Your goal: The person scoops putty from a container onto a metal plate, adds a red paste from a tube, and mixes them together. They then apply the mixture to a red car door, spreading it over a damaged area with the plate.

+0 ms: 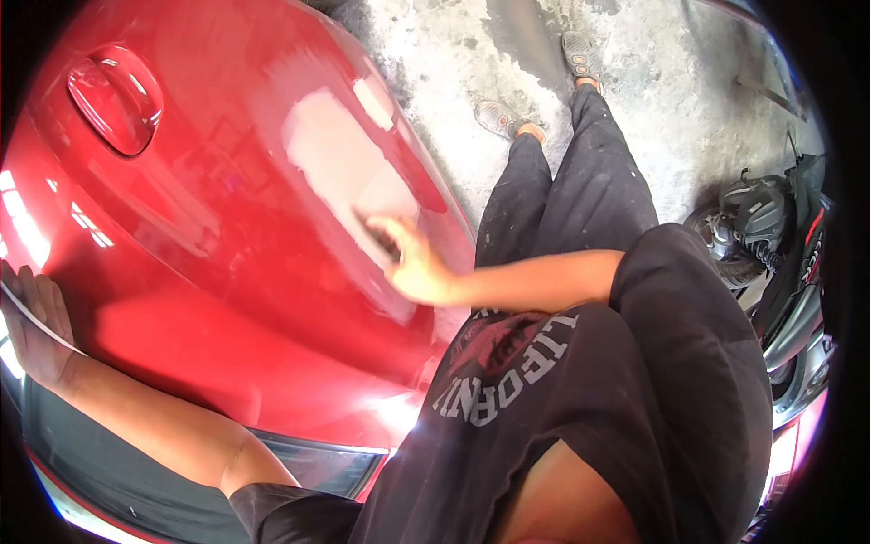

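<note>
A red car door panel (181, 272) fills the left side, with a recessed door handle (111, 100) at the upper left. On it is a pale, dull patch (331, 150) like filler or primer. My right hand (417, 263) is at the lower end of this patch, its fingers bent and slightly blurred. Something dark and thin shows under those fingers; I cannot make out what it is. My left hand (41, 317) lies flat with fingers stretched out at the far left, by the upper edge of the door next to the window (109, 453).
A smaller pale patch (372, 102) is near the panel's edge. Stained concrete floor (435, 54) lies beyond the car, under my shoes. A motorcycle (770, 236) stands on the right, behind my right side.
</note>
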Demonstrator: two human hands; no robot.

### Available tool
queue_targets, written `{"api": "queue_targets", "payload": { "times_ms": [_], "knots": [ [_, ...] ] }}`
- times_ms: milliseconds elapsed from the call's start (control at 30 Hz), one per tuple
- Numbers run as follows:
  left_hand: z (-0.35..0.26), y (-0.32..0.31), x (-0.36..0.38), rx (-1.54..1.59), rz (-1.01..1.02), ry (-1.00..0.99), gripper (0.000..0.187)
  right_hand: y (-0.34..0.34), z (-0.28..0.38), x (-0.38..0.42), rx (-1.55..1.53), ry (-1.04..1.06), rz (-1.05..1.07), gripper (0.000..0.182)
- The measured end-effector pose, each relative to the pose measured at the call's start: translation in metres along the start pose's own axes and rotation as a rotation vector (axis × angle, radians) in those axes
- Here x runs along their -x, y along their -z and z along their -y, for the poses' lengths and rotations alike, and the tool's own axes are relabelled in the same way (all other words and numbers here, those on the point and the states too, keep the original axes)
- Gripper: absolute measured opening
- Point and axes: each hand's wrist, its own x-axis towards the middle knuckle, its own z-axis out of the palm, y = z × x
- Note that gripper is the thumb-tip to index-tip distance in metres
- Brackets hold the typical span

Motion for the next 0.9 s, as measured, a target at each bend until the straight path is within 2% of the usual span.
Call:
{"api": "queue_targets", "payload": {
  "times_ms": [67,167,200,267,300,333,367,467,567,667,767,800,867,900],
  "knots": [
    [0.003,-0.068,0.012,-0.113,-0.512,-0.060,0.022,0.007,0.028,0.025,0.138,0.080,0.142,0.062],
    [0.000,0.014,0.000,0.023,0.041,0.013,0.024,0.021,0.009,0.025,0.008,0.055,0.279,0.064],
    [0.000,0.020,-0.002,0.045,0.097,0.021,0.024,0.027,-0.002,0.021,-0.070,0.048,0.311,0.065],
    [0.001,0.026,-0.004,0.093,0.204,0.038,0.024,0.048,-0.021,-0.006,-0.096,-0.035,0.203,0.069],
    [0.001,0.025,-0.004,0.079,0.204,0.032,0.024,0.061,-0.036,-0.028,-0.059,-0.133,0.194,0.067],
    [0.001,0.022,-0.003,0.067,0.203,0.028,0.024,0.071,-0.028,-0.040,-0.228,-0.329,0.113,0.067],
    [0.002,0.019,-0.002,0.054,0.203,0.023,0.024,0.073,-0.053,-0.055,-0.177,-0.280,-0.007,0.069],
    [0.003,0.005,0.004,-0.020,-0.054,-0.028,0.024,0.077,-0.075,-0.081,-0.155,-0.327,0.002,0.067],
    [0.000,0.019,-0.003,0.096,0.210,0.038,0.024,0.071,-0.084,-0.088,-0.193,-0.315,0.017,0.067],
    [-0.001,0.024,-0.002,0.059,0.203,0.029,0.023,0.067,-0.077,-0.089,-0.115,-0.314,0.015,0.067],
    [-0.001,0.003,0.005,-0.059,-0.186,-0.022,0.023,0.051,-0.092,-0.089,-0.127,-0.269,-0.063,0.065],
    [-0.002,0.006,0.002,0.005,0.010,0.023,0.023,0.046,-0.097,-0.086,-0.093,-0.259,-0.056,0.066],
    [-0.004,0.022,-0.007,0.135,0.401,0.113,0.023,0.032,-0.063,-0.066,-0.020,-0.239,-0.041,0.068],
    [-0.004,0.032,-0.008,0.080,0.321,0.091,0.024,0.021,-0.049,-0.052,-0.022,-0.128,-0.049,0.068]
  ]
}}
